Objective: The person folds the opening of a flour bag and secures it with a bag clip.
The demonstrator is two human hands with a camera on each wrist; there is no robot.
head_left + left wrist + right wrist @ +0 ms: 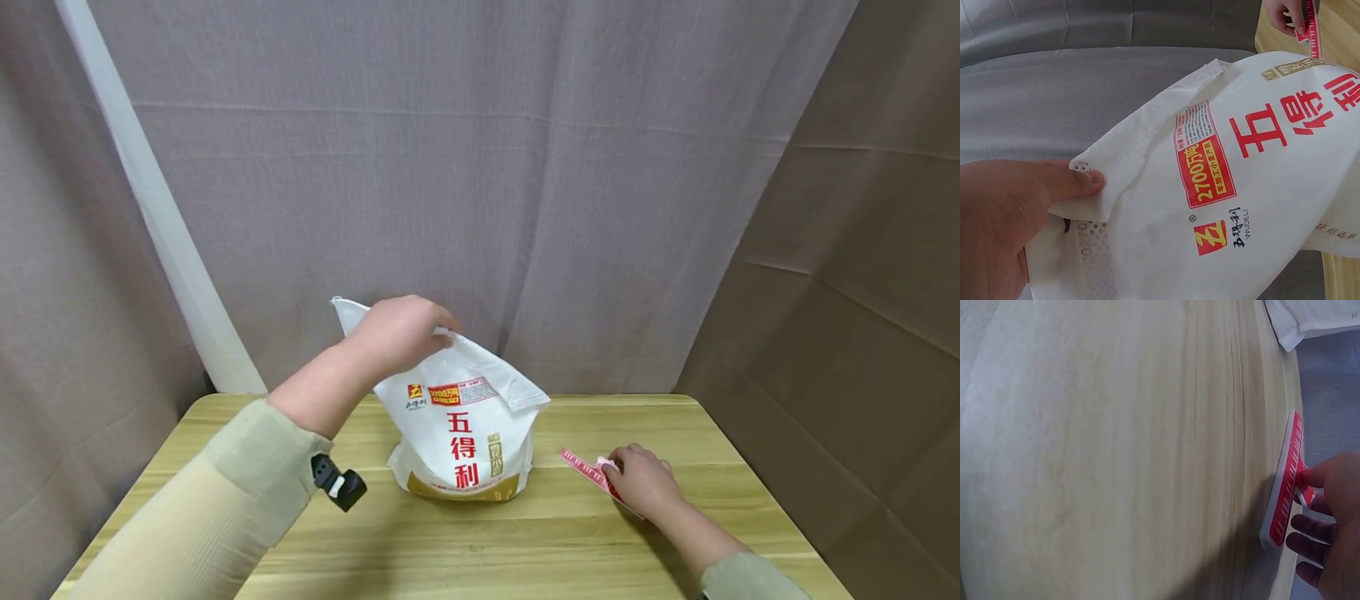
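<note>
White bag [465, 417] – red characters, gold band; red-and-white striped clip [588, 471]; pale wood-grain tabletop [525, 542]; grey curtain [487, 167] – plain.

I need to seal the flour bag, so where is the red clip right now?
In the head view the red clip lies on the wooden table, right of the flour bag, under the fingers of the right hand.
</note>
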